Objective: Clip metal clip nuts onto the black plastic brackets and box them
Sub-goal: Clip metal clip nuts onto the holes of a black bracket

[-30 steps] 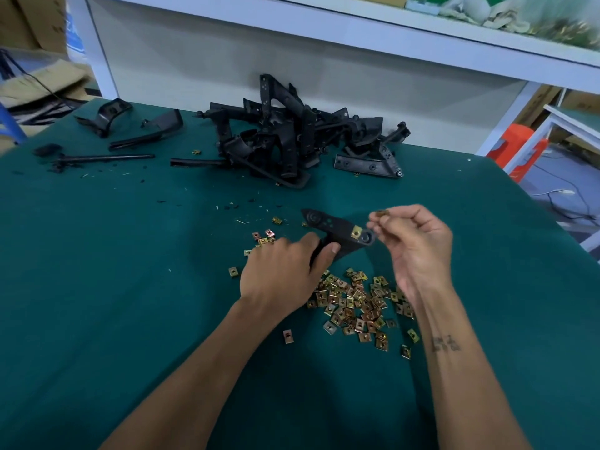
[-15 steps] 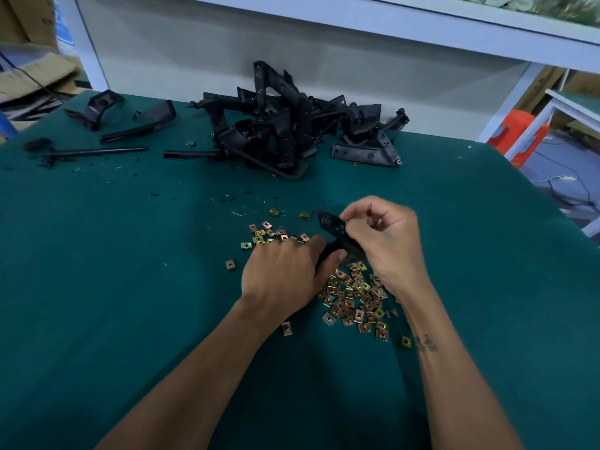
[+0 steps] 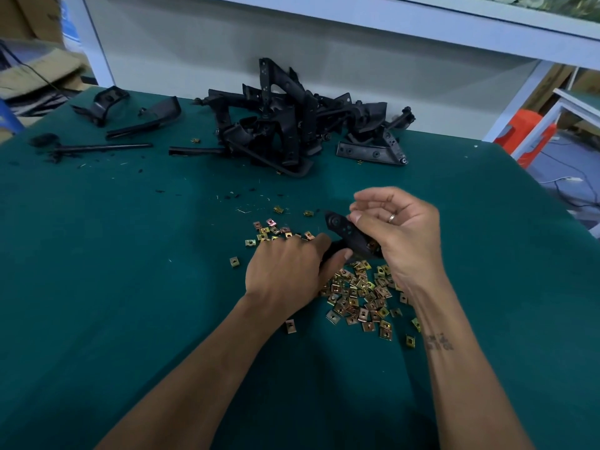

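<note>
The left hand [image 3: 285,271] grips the near end of a black plastic bracket [image 3: 349,235], fingers curled round it, just above the green table [image 3: 130,287]. The right hand [image 3: 402,235] curls over the bracket's other end, thumb pressing on it; can't tell if it's pinching a nut. Loose clip nuts [image 3: 360,293] lie scattered right under both hands. A heap of brackets [image 3: 292,125] sits at the far edge.

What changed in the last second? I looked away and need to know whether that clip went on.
The right hand, which held a clip nut clear of the bracket, moved in and now pinches the bracket's right end. The left hand kept its grip on the near end. The clip nut pile and bracket heap stayed.
</note>
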Motion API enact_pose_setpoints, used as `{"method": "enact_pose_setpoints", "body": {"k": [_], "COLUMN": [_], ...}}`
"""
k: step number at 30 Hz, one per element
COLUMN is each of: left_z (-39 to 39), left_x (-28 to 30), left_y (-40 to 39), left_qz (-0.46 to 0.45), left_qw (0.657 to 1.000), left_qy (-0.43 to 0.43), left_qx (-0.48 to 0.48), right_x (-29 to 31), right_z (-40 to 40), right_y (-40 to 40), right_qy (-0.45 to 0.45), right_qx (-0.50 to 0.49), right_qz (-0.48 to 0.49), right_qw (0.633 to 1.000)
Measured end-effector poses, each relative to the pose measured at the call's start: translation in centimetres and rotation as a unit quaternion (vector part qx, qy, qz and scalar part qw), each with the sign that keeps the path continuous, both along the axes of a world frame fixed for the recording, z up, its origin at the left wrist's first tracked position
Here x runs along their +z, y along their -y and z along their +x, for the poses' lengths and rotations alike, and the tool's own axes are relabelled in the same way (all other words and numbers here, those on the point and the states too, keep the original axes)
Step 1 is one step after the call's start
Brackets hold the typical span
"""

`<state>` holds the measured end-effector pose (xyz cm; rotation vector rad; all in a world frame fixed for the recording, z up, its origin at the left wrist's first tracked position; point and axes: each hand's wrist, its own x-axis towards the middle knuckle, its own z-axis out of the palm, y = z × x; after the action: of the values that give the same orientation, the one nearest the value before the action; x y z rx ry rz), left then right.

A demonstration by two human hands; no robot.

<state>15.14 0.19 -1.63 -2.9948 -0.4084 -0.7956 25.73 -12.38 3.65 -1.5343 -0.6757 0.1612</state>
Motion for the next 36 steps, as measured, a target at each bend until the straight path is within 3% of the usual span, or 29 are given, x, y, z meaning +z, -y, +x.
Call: {"method": "enact_pose_setpoints", "body": {"k": [15, 36], "left_z": [0.03, 0.16], "left_x": [0.05, -0.46], "left_y": [0.04, -0.27], "left_qz": [0.004, -0.048], "left_qw": [1.0, 0.998], "left_qy": [0.007, 0.027], "left_qx": [0.016, -0.013], "right_x": [-0.24, -0.73], "right_z": [0.03, -0.35], "right_y": [-0.2, -0.6], "right_qy": [-0.044, -0.01], "right_qx": [-0.007, -0.003], "right_qz": [0.043, 0.027], "right_qw": [0.998, 1.0]}}
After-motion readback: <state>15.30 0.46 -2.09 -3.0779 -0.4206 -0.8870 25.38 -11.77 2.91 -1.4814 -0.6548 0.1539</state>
